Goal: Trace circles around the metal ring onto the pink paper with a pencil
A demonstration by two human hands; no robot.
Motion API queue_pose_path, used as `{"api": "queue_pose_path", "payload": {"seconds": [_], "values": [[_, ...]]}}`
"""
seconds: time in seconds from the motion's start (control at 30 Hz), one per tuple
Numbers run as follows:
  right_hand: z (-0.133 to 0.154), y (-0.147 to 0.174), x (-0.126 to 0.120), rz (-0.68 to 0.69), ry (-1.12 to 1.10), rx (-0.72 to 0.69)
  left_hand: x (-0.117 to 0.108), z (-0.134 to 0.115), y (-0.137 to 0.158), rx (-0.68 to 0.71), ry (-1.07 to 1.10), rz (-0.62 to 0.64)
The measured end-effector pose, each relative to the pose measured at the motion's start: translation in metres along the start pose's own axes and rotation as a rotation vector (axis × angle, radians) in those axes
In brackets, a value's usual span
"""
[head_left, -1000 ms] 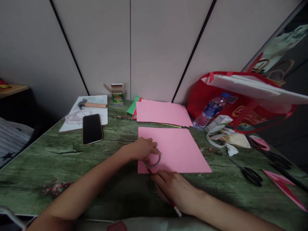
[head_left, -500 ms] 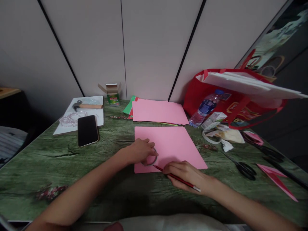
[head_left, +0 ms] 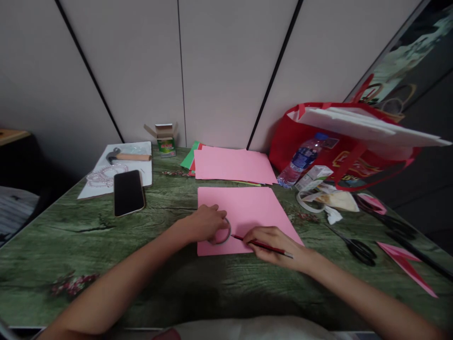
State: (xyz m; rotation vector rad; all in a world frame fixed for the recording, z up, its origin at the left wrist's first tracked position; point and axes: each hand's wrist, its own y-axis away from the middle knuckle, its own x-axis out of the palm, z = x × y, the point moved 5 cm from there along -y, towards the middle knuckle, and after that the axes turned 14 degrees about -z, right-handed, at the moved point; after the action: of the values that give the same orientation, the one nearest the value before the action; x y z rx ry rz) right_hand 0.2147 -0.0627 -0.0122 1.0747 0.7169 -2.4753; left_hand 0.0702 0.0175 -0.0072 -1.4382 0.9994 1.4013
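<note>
A sheet of pink paper (head_left: pixel 251 205) lies on the table in front of me, with at least one more sheet edge showing beneath it. My left hand (head_left: pixel 208 223) holds a thin grey ring (head_left: pixel 229 232) down flat on the paper's left part; the fingers partly cover the ring. A dark red pencil (head_left: pixel 267 246) is gripped in my right hand (head_left: pixel 278 241), its point at the ring's right outer edge. No drawn line can be made out at this distance.
Behind lies a stack of pink sheets (head_left: pixel 233 164). To the left are a phone (head_left: pixel 129 192), a hammer (head_left: pixel 132 157) and a small box (head_left: pixel 166 145). At right are a water bottle (head_left: pixel 301 160), red bag (head_left: pixel 283 139), tape roll (head_left: pixel 307 203), scissors (head_left: pixel 361 250) and folded pink paper (head_left: pixel 406 267).
My right hand has moved the pencil point up and slightly right along the ring's edge, from its lower side to its right side. My left hand and the ring have stayed nearly still.
</note>
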Motion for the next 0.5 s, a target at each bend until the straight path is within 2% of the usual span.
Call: {"api": "queue_pose_path", "payload": {"seconds": [0.23,0.5], "values": [[-0.015,-0.013,-0.006,-0.084,-0.020,0.062,-0.001,-0.001,0.000,-0.015,0.019,-0.010],[-0.033,-0.030,-0.003,-0.313,-0.114,0.172,-0.005,-0.004,0.003,-0.049,0.041,0.044]]}}
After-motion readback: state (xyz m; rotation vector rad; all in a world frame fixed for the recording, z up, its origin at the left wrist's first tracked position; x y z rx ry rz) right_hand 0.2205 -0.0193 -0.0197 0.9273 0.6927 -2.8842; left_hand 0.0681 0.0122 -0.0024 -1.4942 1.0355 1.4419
